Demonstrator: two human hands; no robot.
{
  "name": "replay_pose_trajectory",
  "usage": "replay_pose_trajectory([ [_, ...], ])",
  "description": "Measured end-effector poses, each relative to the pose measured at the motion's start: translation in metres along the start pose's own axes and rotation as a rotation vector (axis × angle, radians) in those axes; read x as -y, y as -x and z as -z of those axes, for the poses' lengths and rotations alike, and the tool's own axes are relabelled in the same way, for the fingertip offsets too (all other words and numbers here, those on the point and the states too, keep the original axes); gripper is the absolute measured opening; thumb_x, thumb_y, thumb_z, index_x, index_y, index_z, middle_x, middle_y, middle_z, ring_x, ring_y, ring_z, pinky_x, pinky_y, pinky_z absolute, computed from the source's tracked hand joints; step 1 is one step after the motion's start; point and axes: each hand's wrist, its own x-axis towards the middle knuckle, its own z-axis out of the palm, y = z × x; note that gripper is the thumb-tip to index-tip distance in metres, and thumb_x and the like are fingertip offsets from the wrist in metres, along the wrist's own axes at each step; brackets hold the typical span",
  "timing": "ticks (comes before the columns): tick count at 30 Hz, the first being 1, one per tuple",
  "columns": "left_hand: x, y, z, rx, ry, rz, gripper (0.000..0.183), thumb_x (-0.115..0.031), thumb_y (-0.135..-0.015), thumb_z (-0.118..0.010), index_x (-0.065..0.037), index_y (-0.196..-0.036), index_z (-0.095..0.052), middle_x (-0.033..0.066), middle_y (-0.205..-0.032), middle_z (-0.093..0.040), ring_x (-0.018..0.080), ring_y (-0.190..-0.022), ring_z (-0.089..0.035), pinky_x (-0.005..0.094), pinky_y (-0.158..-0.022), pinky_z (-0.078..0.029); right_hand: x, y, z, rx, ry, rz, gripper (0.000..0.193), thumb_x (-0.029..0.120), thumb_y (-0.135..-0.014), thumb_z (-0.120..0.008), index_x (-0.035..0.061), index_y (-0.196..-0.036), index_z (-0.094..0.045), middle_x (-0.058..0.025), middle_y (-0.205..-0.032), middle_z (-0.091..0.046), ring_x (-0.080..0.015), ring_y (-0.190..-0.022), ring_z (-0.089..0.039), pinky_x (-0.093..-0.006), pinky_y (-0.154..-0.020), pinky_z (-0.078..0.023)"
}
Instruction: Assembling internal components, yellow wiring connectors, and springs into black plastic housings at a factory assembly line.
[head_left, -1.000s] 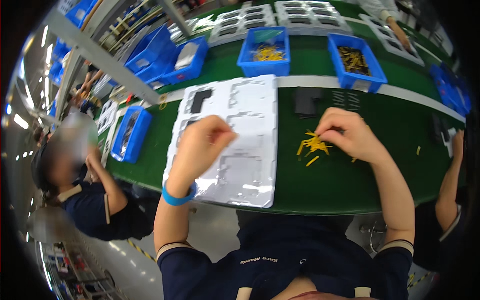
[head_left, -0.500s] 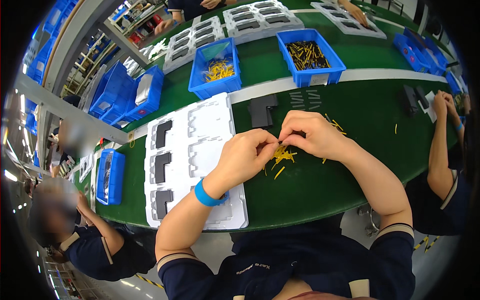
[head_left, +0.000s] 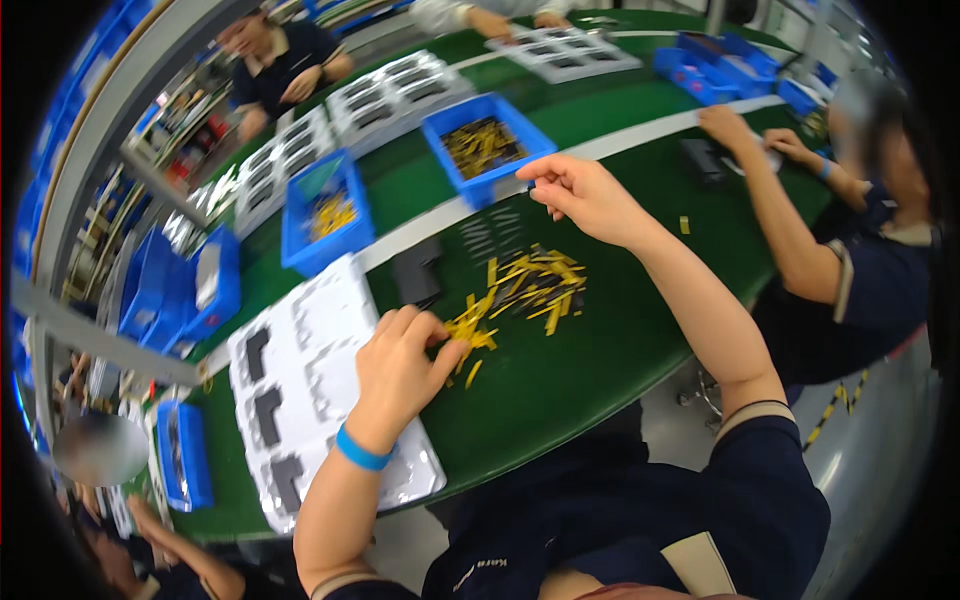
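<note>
My left hand is low over the near-left end of a loose pile of yellow strips. Its thumb and forefinger are apart, with strips beside their tips. My right hand is raised at the front of a blue bin of yellow and black strips. Its fingertips are pinched together; a tiny dark spot shows there, too small to name. More yellow and black strips spread below it. Small clear strips lie in rows beside a black angular part.
A white moulded tray holding black parts lies left of my left hand. Another blue bin with yellow pieces stands beyond it. A co-worker's hands are at the right, others across the table. The table's near edge curves before me.
My hands have parted: the right moved up towards the bin, the left down to the strips' left side. The view has turned, and the strip pile is now wider, with black strips among the yellow.
</note>
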Motion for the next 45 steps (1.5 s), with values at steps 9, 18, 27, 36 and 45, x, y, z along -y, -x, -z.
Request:
replay_pose_trajectory([
  [9, -0.011, -0.002, -0.008, 0.052, -0.148, -0.21, 0.07, -0.029, -0.063, -0.08, -0.012, -0.125, -0.052, 0.018, -0.142, -0.033, 0.0382, -0.132, -0.03, 0.0508, -0.109, -0.026, -0.072, 0.041, 0.199, -0.816, 0.837, 0.234, 0.013, 0.01, -0.084, -0.06, -0.0005, -0.091, -0.062, -0.0142, -0.086, -0.063, -0.025, -0.085, -0.061, -0.0334, -0.079, -0.046],
  [18, -0.007, -0.004, -0.007, -0.057, -0.035, -0.191, 0.053, -0.019, -0.068, -0.078, -0.01, -0.115, -0.057, 0.0165, -0.136, -0.04, 0.0394, -0.127, -0.036, 0.0487, -0.103, -0.034, -0.124, 0.061, 0.243, -0.745, 0.223, -0.259, 0.02, 0.023, -0.093, -0.05, 0.0047, -0.096, -0.057, -0.0007, -0.087, -0.055, -0.011, -0.085, -0.049, -0.0254, -0.079, -0.039],
  [27, -0.008, 0.002, 0.005, -0.035, 0.017, -0.224, 0.04, -0.012, -0.068, -0.076, -0.008, -0.105, -0.062, 0.015, -0.132, -0.046, 0.0392, -0.126, -0.038, 0.0462, -0.102, -0.036, -0.081, 0.13, 0.159, -0.668, 0.293, -0.132, 0.019, 0.022, -0.096, -0.047, 0.0043, -0.089, -0.051, 0.0008, -0.081, -0.049, -0.0096, -0.079, -0.045, -0.0235, -0.075, -0.038],
  [36, -0.025, 0.006, 0.012, 0.004, 0.079, -0.337, 0.037, -0.012, -0.067, -0.077, -0.009, -0.101, -0.064, 0.0138, -0.127, -0.049, 0.0377, -0.123, -0.041, 0.0449, -0.097, -0.04, -0.042, 0.161, 0.057, -0.745, 0.24, -0.188, 0.019, 0.021, -0.096, -0.048, 0.0022, -0.094, -0.051, -0.0122, -0.11, -0.057, -0.0143, -0.098, -0.049, -0.0276, -0.092, -0.037],
  [45, -0.031, 0.008, 0.023, 0.071, 0.1, -0.311, 0.028, -0.017, -0.07, -0.076, -0.008, -0.094, -0.064, 0.0065, -0.089, -0.064, 0.0241, -0.085, -0.062, 0.0348, -0.069, -0.05, 0.014, 0.152, -0.101, -0.059, 0.117, -0.022, 0.01, 0.012, -0.094, -0.049, 0.0027, -0.093, -0.049, -0.0161, -0.12, -0.054, -0.0206, -0.104, -0.053, -0.0321, -0.091, -0.041],
])
